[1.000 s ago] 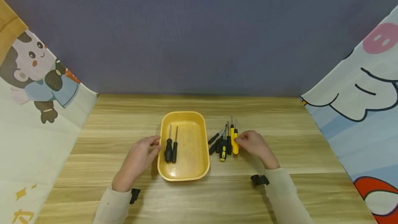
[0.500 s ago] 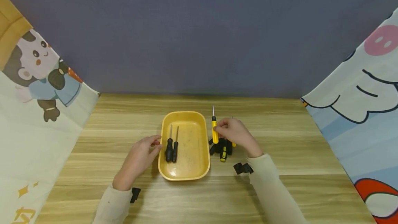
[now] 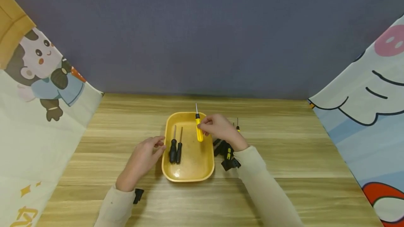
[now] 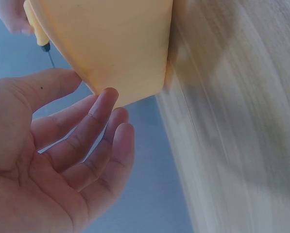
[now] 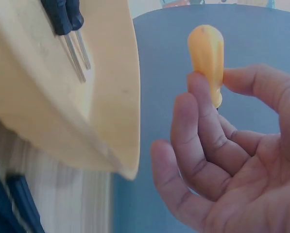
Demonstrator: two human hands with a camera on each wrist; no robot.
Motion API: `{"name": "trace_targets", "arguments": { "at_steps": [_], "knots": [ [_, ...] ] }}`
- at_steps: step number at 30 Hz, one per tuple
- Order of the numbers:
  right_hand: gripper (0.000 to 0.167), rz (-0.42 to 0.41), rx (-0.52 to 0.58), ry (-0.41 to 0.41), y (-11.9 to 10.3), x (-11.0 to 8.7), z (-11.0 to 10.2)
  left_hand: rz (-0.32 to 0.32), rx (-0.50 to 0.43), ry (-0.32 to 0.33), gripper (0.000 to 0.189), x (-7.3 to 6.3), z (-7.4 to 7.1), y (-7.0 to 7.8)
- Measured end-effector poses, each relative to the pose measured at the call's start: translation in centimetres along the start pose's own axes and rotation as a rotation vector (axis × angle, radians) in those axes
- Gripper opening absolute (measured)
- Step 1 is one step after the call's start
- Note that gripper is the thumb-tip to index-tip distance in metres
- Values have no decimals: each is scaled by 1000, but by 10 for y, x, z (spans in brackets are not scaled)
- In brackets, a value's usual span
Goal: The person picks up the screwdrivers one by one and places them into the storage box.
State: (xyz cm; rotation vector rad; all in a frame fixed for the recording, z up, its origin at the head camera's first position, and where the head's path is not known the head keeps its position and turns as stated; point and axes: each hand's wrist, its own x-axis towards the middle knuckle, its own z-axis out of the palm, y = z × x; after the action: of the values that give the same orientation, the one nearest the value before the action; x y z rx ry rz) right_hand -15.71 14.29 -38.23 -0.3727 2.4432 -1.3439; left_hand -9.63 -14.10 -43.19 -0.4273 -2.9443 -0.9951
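Note:
In the head view my right hand (image 3: 219, 127) holds a yellow-handled screwdriver (image 3: 199, 130) over the right part of the yellow tray (image 3: 188, 179), blade pointing away from me. The right wrist view shows its yellow handle (image 5: 207, 51) pinched between thumb and fingers; the blade is mostly hidden there. My left hand (image 3: 145, 158) is at the tray's left rim, thumb and fingertips against it, fingers loosely bent in the left wrist view. Inside the tray, two black screwdrivers (image 3: 173, 151) lie side by side on the left.
Right of the tray lies a pile of screwdrivers (image 3: 229, 153), partly hidden by my right hand and wrist strap. One more blade (image 3: 238, 123) pokes out behind the wrist. A grey-blue panel (image 3: 202, 38) rises behind the wooden table (image 3: 284, 132), with printed cloths at both sides.
My right hand has picked a yellow screwdriver from the pile and carried it left, over the tray. My left hand has stayed at the rim.

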Motion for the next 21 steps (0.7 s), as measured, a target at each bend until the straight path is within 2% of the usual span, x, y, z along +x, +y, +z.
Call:
{"name": "trace_targets", "arguments": {
  "at_steps": [9,14,21],
  "knots": [
    [21,35,50,-61,-8,19,26,-5,-6,-1,39,1,1,0],
    [25,54,26,-87,-9,27,41,-14,-10,-11,38,1,0,0],
    [29,54,-81,-89,-10,37,56,2,-6,-1,38,1,0,0]
  ]
}}
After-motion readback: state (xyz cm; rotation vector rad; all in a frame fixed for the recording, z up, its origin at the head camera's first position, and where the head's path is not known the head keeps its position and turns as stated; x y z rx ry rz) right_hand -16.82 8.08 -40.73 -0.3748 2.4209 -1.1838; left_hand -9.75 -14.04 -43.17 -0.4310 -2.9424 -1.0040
